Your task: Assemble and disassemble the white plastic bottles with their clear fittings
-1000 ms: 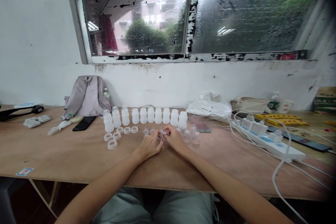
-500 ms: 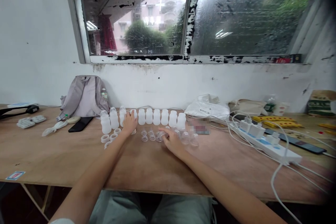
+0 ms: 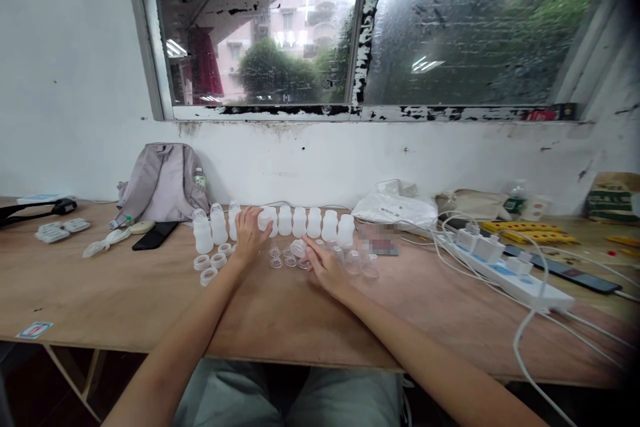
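Observation:
My left hand (image 3: 250, 233) is closed around a white baby bottle (image 3: 264, 215), which leans toward the right; my fingers hide most of it. My right hand (image 3: 325, 267) pinches a clear dome cap (image 3: 299, 249) just above the tabletop. Below and beside it, several small clear nipple-like pieces (image 3: 276, 257) stand in short rows, with more clear dome caps (image 3: 353, 263) on the right. Behind my hands runs a row of open white bottles (image 3: 314, 223). Left of my left hand are bottles with clear tops (image 3: 203, 232), and in front of these lie white collar rings (image 3: 209, 275).
On the left are a grey backpack (image 3: 163, 180), a black phone (image 3: 155, 236) and a clear plastic-wrapped item (image 3: 105, 243). A white plastic bag (image 3: 397, 207) sits at the back. On the right, a power strip (image 3: 510, 280) trails loose white cables (image 3: 523, 340).
My left hand has turned, its bottle now leaning to the right with the thumb showing. My right hand has raised a dome cap from among the clear pieces.

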Available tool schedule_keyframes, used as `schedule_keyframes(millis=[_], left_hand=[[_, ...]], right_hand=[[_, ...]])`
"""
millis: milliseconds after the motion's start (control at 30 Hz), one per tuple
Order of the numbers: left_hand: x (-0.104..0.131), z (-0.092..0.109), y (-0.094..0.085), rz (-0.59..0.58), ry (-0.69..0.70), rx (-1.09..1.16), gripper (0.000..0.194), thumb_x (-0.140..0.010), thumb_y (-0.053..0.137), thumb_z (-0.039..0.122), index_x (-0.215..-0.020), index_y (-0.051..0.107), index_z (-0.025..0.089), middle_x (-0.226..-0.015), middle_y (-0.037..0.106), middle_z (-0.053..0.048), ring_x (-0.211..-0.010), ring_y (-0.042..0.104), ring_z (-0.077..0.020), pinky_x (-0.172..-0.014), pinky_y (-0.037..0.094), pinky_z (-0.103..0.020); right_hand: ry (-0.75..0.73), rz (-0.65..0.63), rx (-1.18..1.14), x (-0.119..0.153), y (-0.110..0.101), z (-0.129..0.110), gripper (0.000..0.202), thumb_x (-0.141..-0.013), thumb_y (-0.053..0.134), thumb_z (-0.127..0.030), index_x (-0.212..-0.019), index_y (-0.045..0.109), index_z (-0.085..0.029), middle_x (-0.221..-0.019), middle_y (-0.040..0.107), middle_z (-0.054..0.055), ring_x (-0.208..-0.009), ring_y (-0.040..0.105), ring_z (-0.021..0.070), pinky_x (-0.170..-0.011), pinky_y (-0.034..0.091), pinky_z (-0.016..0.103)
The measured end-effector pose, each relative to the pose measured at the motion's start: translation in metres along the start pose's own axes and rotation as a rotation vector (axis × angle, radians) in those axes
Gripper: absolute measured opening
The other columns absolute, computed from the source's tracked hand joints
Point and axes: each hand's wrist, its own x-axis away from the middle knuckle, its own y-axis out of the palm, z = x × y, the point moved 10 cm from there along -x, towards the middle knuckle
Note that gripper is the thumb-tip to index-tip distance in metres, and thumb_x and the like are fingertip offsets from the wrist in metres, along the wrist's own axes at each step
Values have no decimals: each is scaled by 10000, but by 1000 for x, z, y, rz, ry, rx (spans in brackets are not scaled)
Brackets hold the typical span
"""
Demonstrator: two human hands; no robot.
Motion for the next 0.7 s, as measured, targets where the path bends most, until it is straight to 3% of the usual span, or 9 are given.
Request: schedule_keyframes(millis=[100,167,333,400,467,700], left_hand=[[-2,26,-20,82,115,203,455,-758,538,297,-1150,350,162,-1054,541,-110,-1063,484,-231,-953,312,-445],[2,44,-21,21,168,315,486,-750,542,283,-1171,329,164,-1071,531,-112,-1032,507,-213,-916,375,-398],[26,78,10,-425,195,506,506,-737,533,272,-1192,332,184,-1073,542,-95,-1004,527,-205,-863,430,-346],[36,81,22,-571,146,563,535,-731,540,284,-1207,312,196,-1066,551,-84,-1003,532,-206,-863,430,-347],[42,80,29,-641,82,607,551,-732,542,297,-1216,294,205,-1062,556,-79,-1008,533,-204,-863,427,-346],[50,63,41,-666,-103,646,556,-744,540,332,-1234,310,203,-1071,572,-77,-951,563,-200,-833,434,-339]], right_hand=[[3,70,-49,0,-7,2,418,-834,386,-412,-1197,462,-219,-1002,599,84,-673,626,170,-512,501,283],[3,139,-86,1,-14,0,404,-821,417,-414,-1175,461,-225,-1021,581,83,-671,625,164,-501,501,270],[-12,261,-144,3,-30,-5,382,-799,467,-393,-1141,444,-225,-1024,568,80,-692,623,150,-523,507,251],[-23,231,-109,1,-28,-6,363,-784,494,-376,-1111,471,-219,-1022,568,79,-703,618,145,-546,508,248],[-33,186,-61,-1,-24,-5,340,-775,509,-358,-1082,497,-212,-1028,564,79,-705,611,138,-556,503,244],[-40,105,-58,-5,-21,-5,282,-783,480,-360,-1015,507,-201,-971,580,58,-653,590,119,-539,485,232]])
